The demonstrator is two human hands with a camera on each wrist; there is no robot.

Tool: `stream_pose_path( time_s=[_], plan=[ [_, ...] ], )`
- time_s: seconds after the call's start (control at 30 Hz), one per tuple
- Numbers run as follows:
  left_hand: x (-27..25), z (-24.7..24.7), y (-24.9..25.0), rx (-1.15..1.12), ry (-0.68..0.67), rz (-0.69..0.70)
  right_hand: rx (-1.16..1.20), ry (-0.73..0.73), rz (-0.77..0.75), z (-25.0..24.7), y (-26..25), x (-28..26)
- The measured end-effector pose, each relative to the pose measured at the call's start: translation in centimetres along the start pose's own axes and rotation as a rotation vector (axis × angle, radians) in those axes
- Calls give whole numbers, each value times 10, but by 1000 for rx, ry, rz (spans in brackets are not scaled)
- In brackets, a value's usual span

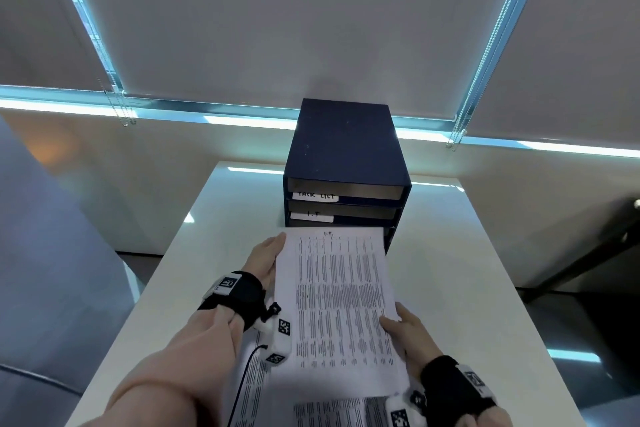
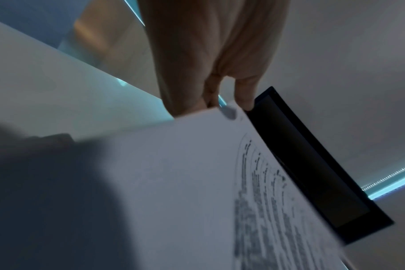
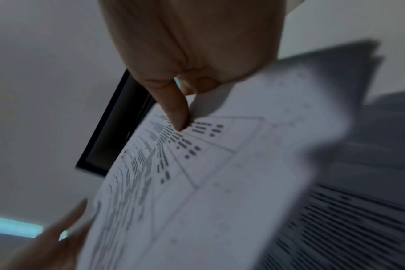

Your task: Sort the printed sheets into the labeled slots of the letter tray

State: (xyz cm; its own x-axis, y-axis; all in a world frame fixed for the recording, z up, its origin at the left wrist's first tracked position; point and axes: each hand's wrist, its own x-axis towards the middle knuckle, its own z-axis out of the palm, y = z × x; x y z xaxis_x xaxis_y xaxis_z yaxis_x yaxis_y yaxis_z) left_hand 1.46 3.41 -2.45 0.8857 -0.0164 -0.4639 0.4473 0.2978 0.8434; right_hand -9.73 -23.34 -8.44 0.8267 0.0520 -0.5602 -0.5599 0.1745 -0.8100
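Note:
A dark blue letter tray [image 1: 346,149] stands at the back of the white table [image 1: 467,270]. Its slots carry white labels, "TASK LIST" [image 1: 315,196] above and "I.T" [image 1: 311,216] below it. I hold a printed sheet [image 1: 339,295] headed "I.T" just in front of the tray, with its far edge level with the lower slots. My left hand [image 1: 266,260] grips its left edge near the top. My right hand [image 1: 403,324] pinches the right edge lower down, thumb [image 3: 178,117] on the print. The sheet [image 2: 185,182] hides the tray's lowest part.
More printed sheets [image 1: 332,412] lie on the table near me, under the held one. A grey seat [image 1: 52,270] is at the left and a dark frame [image 1: 588,253] at the right. Roller blinds with bead chains [image 1: 457,135] hang behind the tray.

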Motion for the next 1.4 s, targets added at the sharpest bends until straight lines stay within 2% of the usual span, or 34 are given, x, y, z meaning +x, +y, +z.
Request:
stream_pose_path(
  time_s=[0.13,0.23,0.27,0.4,0.5,0.6,0.63,0.7,0.77,0.87,0.93,1.0,1.1,1.17,1.23,1.3,1.4],
  plan=[
    [5,3,-9,45,-57,-86,15,17,-7,-20,-27,28],
    [4,4,-17,58,-154,-119,-23,75,-37,-53,-34,99],
    [3,6,-18,57,-186,-121,-28,69,-39,-51,-46,111],
    [9,12,-19,90,-257,-123,-24,60,-122,5,-126,92],
    [23,13,-26,181,-168,-65,-30,59,-157,14,-138,96],
    [40,16,-33,171,-48,-4,-281,34,-53,7,-123,92],
    [47,17,-34,178,-14,10,-292,38,-14,2,-117,95],
    [60,24,-30,159,16,25,-124,53,4,-3,-109,107],
    [70,35,-16,73,29,32,149,104,2,1,-117,121],
    [81,50,9,-231,-12,6,510,150,-30,15,-138,148],
    [87,51,16,-257,-37,18,571,152,-79,24,-148,156],
    [82,46,14,-54,-40,28,507,113,-90,28,-146,152],
    [59,27,-7,333,-94,-11,223,30,-59,24,-118,130],
    [40,9,-32,587,-168,-47,33,61,-5,17,-82,113],
    [26,-12,-62,1004,-236,-15,-90,113,63,7,-37,96],
    [15,-31,-84,1396,-244,41,-230,156,108,-4,8,79],
    [1,-46,-98,1603,-271,71,-432,230,121,-15,44,57]
  ],
)
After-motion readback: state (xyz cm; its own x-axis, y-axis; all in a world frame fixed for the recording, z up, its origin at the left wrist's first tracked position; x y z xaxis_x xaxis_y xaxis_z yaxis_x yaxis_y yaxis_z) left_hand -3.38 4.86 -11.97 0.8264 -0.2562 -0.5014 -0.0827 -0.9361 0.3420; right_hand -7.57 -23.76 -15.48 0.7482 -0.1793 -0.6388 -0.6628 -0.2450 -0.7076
